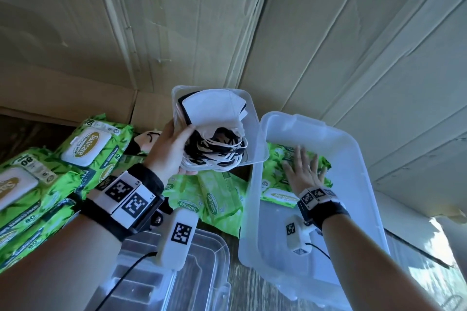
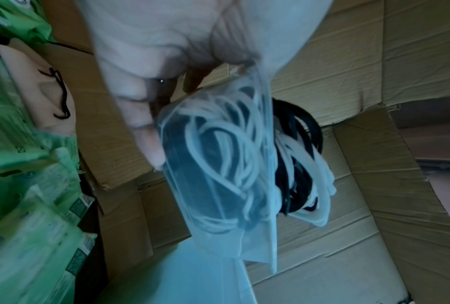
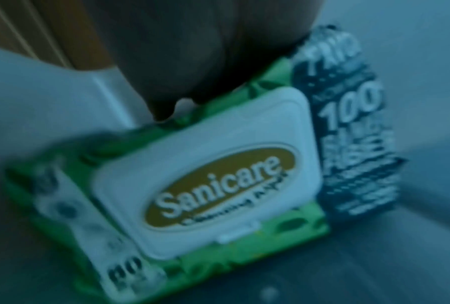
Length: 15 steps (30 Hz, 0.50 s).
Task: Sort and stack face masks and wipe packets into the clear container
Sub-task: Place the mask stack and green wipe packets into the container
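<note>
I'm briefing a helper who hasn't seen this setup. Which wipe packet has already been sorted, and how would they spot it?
Find the large clear container on the right. Inside, at its far end, lies one green wipe packet under the flat right hand. It is the only packet inside a container; the other green packets are piled loose on the left.

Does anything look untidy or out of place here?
Yes. The small tub in the left hand is tilted, and tangled mask straps hang over its edge. One beige mask lies loose among the wipe packs.
</note>
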### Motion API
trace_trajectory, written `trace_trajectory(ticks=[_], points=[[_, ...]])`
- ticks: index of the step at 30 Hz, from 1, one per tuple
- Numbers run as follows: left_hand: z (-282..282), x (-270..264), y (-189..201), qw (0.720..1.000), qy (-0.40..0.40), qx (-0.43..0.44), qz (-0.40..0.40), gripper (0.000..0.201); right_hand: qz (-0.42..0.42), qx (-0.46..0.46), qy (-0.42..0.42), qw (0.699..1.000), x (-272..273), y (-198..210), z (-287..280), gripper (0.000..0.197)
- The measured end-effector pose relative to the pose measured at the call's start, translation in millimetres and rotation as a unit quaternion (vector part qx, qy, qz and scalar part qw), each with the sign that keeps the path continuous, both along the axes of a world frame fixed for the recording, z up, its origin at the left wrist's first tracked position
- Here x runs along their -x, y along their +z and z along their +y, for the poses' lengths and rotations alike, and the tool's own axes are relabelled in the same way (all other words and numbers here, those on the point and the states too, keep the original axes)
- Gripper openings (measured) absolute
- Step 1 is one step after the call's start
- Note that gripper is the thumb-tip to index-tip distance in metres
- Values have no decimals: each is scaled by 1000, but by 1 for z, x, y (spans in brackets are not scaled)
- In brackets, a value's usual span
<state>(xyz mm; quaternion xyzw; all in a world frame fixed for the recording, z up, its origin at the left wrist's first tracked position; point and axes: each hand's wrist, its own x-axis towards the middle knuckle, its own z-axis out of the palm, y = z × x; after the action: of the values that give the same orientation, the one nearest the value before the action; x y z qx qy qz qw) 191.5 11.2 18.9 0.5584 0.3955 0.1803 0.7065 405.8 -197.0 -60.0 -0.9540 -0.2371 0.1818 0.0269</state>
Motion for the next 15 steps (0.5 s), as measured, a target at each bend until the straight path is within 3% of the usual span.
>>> trace_trajectory(ticks=[3, 4, 6, 8, 11, 12, 14, 15], points=[[2, -1, 3, 1000, 2, 9, -1, 45, 71, -3, -49, 996, -7, 15, 2, 60], [2, -2, 5, 1000, 0, 13, -3, 45, 101, -68, -94, 988, -9, 29, 6, 66], [0, -5, 10, 1000, -19, 16, -6, 45, 126, -259, -191, 939, -5, 75, 16, 83], [-6, -9, 19, 998, -53, 15, -22, 44, 123, -370, -148, 909, 10, 124, 22, 58], [-20, -19, 31, 991, -122, -9, -48, 49, 174, -364, -60, 913, 39, 166, 21, 41], [-25, -22, 35, 990, -135, -13, -47, 53, 152, -341, -39, 927, 42, 165, 19, 43], [-35, -27, 38, 986, -162, -7, -40, 53, 20, -271, -12, 962, 45, 163, 12, 44], [-40, -29, 39, 984, -175, 3, -32, 49, -25, -257, -18, 966, 46, 161, 6, 42]])
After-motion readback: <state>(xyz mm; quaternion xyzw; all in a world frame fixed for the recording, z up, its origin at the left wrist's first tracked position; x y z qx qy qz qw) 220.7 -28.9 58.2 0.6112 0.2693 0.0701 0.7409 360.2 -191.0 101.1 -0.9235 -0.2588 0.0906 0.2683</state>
